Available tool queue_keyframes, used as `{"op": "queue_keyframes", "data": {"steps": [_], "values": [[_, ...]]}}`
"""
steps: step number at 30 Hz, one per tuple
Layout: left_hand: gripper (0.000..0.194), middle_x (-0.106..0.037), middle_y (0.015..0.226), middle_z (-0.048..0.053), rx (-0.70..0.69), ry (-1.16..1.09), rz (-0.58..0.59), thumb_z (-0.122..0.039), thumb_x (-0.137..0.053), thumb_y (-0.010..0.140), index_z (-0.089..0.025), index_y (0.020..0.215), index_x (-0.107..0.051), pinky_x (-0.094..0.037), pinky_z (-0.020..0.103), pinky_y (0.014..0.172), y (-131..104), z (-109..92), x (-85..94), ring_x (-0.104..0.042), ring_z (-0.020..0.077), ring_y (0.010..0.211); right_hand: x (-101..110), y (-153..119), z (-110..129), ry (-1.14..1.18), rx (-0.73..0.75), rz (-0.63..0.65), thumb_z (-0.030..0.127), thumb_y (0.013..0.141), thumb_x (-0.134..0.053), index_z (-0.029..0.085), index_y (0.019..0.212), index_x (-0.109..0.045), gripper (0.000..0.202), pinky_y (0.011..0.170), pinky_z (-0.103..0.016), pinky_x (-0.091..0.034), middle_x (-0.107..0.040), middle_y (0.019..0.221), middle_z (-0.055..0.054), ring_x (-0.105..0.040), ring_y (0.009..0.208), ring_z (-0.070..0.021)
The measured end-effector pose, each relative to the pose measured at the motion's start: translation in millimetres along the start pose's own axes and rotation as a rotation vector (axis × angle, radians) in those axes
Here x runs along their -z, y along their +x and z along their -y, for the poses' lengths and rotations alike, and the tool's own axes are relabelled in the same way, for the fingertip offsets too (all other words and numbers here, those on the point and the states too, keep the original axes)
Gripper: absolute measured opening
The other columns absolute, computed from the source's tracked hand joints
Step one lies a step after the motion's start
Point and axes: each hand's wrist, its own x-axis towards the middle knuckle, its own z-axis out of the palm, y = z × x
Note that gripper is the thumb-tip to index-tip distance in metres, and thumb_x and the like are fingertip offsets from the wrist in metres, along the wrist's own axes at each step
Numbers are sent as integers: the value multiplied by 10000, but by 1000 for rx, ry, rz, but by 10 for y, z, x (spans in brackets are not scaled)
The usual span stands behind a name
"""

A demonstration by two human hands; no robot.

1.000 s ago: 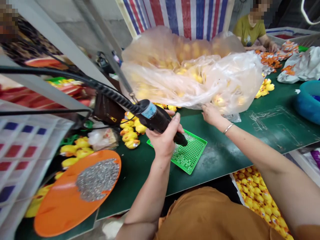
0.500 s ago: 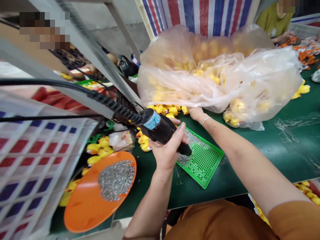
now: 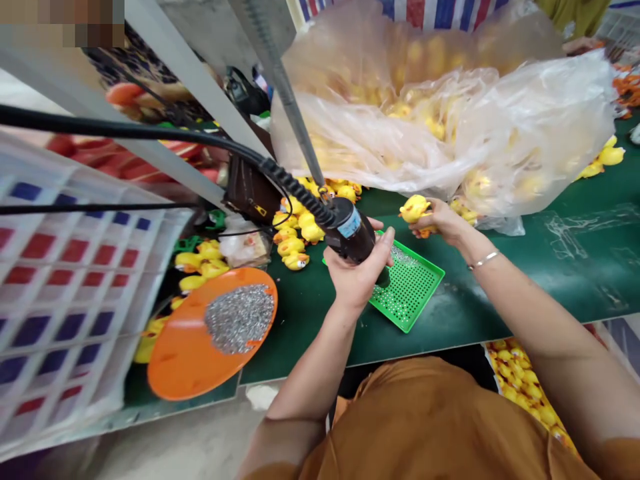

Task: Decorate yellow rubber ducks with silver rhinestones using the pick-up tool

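My left hand (image 3: pixel 357 270) is wrapped round a black electric screwdriver (image 3: pixel 353 230), which hangs from a spring and a cable. The tool's tip points down over a green perforated tray (image 3: pixel 417 287) with small silver screws in its far part. Right of the tray, my right hand (image 3: pixel 445 223) holds a yellow toy duck (image 3: pixel 415 209) above the green table; an orange part shows beneath the duck. Several more ducks (image 3: pixel 293 247) lie beyond and left of the screwdriver.
A large clear plastic bag (image 3: pixel 375 153) full of yellow ducks covers the back of the table (image 3: pixel 560 267). An orange dish (image 3: pixel 185 360) of screws stands at the left, beside a white crate (image 3: pixel 65 313). A box of ducks (image 3: pixel 525 380) sits below the table edge.
My right hand has drawn back from the ducks by the bag, to the right and nearer, now with a duck in it. My left hand still holds the screwdriver over the tray.
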Motion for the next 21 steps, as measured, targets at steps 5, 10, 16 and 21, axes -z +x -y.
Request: {"op": "queue_keyframes", "data": {"steps": [5,10,16,21], "values": [[211,-579,469,-62,-25,13,-1,-299,-816,740,-172,814,-665,-472,221,425,-90,70,-12,-543,91,375,205,-969,-136,638,-81,84,258,584,-735,166,905,-701,336,640,-343,-564,-719,801,-77,-654,682,-204],[217,-599,491,-59,-48,64,-6,-305,-818,750,-173,824,-662,-485,222,424,-135,131,-10,-560,94,382,68,-1568,-390,850,-298,78,175,605,-755,209,986,-727,383,782,-390,-582,-772,913,-75,-709,835,-233],[205,-574,472,-70,-95,55,-58,-293,-824,756,-177,824,-668,-474,219,415,-152,225,-5,-544,93,366,-173,-1851,-515,819,-364,76,176,554,-859,165,910,-726,380,610,-299,-548,-705,681,-22,-665,623,-170],[192,-565,476,-79,-117,57,-93,-273,-820,755,-182,830,-669,-464,214,402,-174,238,-16,-535,88,364,-331,-1896,-487,847,-405,89,174,527,-882,185,1131,-698,631,523,-244,-514,-699,657,12,-634,537,-137]]}}
